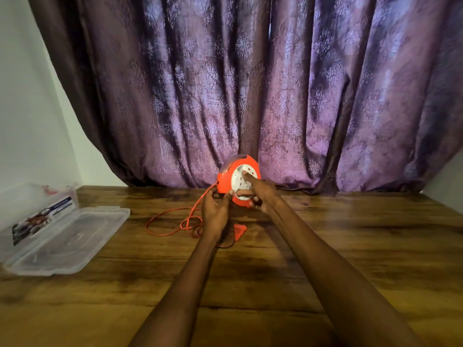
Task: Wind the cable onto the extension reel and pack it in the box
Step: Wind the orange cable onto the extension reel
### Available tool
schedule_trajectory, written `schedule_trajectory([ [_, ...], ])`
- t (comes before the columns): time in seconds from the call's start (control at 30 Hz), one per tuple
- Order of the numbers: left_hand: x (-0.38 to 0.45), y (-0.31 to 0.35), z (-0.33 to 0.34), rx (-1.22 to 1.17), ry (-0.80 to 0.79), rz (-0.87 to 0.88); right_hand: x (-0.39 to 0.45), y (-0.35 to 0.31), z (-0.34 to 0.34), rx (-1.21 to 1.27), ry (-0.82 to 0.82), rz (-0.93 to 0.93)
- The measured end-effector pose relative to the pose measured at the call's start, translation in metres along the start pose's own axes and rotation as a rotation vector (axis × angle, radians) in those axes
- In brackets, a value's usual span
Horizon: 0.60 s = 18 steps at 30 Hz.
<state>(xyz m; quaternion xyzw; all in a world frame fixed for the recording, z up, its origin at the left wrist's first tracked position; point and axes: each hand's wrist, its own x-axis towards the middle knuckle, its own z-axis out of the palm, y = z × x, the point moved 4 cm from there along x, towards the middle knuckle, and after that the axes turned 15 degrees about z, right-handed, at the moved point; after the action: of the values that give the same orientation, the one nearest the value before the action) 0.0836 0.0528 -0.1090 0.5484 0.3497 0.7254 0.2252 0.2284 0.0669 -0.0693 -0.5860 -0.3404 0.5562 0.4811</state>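
An orange extension reel [226, 180] with a white socket face stands upright at the far middle of the wooden table [350, 246], held above its surface. My left hand [215, 214] grips the reel's lower left edge. My right hand [263, 192] reaches onto the white face, with a fingertip pressed in near its upper part. A thin orange cable [172, 222] leaves the reel's left side and lies in loose loops on the table. Its orange plug [240, 230] rests just below my hands.
A clear plastic box [32, 211] with a printed label stands at the table's left edge, its clear lid [67, 242] lying flat beside it. A purple patterned curtain [250, 96] hangs behind the table. A white wall is at the left.
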Motion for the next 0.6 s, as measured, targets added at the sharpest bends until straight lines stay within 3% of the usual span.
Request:
schedule_trajectory([
  [0.1,0.005,-0.006,-0.011,-0.129,0.125,-0.107,-0.003,-0.007,-0.007,-0.289,0.030,-0.212],
  [0.2,0.011,-0.009,-0.017,-0.214,0.152,-0.184,-0.014,-0.020,-0.016,-0.817,0.358,-0.708],
  [0.3,0.013,-0.014,-0.019,-0.223,0.149,-0.225,-0.027,-0.023,-0.010,-1.245,0.242,-1.141],
  [0.4,0.013,-0.017,-0.021,-0.226,0.134,-0.249,-0.032,-0.020,-0.009,-1.546,0.127,-1.249],
  [0.6,0.012,-0.017,-0.017,-0.143,0.026,-0.229,-0.039,-0.025,-0.005,-1.925,0.208,-1.386],
])
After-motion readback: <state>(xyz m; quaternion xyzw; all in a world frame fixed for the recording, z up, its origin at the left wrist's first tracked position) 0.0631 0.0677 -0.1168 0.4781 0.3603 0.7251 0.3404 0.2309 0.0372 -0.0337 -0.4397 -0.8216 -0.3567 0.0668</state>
